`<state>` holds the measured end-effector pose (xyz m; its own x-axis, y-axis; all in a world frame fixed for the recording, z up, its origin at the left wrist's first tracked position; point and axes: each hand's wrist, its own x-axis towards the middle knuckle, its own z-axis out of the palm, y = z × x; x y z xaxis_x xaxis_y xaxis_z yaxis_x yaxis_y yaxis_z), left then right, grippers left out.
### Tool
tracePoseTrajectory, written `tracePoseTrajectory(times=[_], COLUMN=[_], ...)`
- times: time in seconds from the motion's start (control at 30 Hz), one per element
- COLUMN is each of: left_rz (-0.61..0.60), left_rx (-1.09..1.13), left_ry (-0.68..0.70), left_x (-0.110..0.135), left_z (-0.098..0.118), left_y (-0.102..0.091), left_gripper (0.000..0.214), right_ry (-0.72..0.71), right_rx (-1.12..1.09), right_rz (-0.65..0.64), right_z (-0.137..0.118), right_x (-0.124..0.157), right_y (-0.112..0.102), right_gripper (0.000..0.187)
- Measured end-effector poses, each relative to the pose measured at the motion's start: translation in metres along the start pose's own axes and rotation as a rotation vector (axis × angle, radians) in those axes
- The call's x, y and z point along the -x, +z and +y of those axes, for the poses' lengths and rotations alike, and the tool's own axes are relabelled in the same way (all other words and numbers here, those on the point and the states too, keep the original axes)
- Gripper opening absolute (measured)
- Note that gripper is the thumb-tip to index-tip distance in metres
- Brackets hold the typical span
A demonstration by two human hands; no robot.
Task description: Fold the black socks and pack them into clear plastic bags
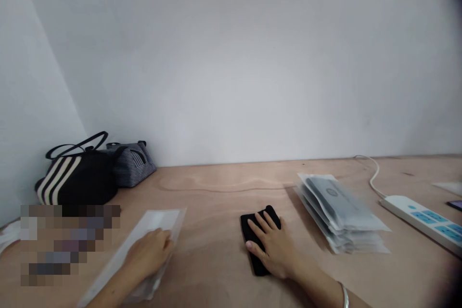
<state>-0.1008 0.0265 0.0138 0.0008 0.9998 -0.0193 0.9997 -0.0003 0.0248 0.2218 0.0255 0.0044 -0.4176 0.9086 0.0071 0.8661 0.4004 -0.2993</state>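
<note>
My left hand lies over a pile of flat, frosted plastic bags at the left. Its fingers are curled closed at the right side of the top bag; the fingertips are partly hidden. Near the middle of the table, a black, flat, folded item that looks like fabric lies under my right hand. That hand is spread flat on it, fingers apart. To its right is a stack of filled frosted bags, the top one holding something dark grey with a round mark.
A white power strip with blue sockets and a white cable sits at the right. Against the left wall stand a black bag with white stripes and a striped bag. A blurred patch covers part of the left table.
</note>
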Motion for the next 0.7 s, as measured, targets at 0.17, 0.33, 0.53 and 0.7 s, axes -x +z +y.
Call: tracePoseTrajectory(times=[0.17,0.33,0.53,0.7], left_rz=[0.068,0.168,0.226,0.224], left_rx=[0.105,0.181,0.251,0.279], left_ry=[0.194,0.267,0.272,0.283], left_x=[-0.015,-0.02,-0.015,-0.017], left_z=[0.081,0.134,0.137,0.133], left_y=[0.011,0.025,0.034,0.035], left_gripper=[0.025,0.033,0.034,0.036], right_ry=[0.002,-0.166,-0.18,-0.054], right_rx=[-0.117,-0.047,0.025,-0.032], right_rz=[-0.069,-0.085,0.267,0.286], right_z=[0.005,0.02,-0.024,-0.049], right_x=[0.006,0.016,0.018,0.014], right_y=[-0.008,-0.016,-0.006,0.019], right_gripper=[0.085,0.098,0.038,0.036])
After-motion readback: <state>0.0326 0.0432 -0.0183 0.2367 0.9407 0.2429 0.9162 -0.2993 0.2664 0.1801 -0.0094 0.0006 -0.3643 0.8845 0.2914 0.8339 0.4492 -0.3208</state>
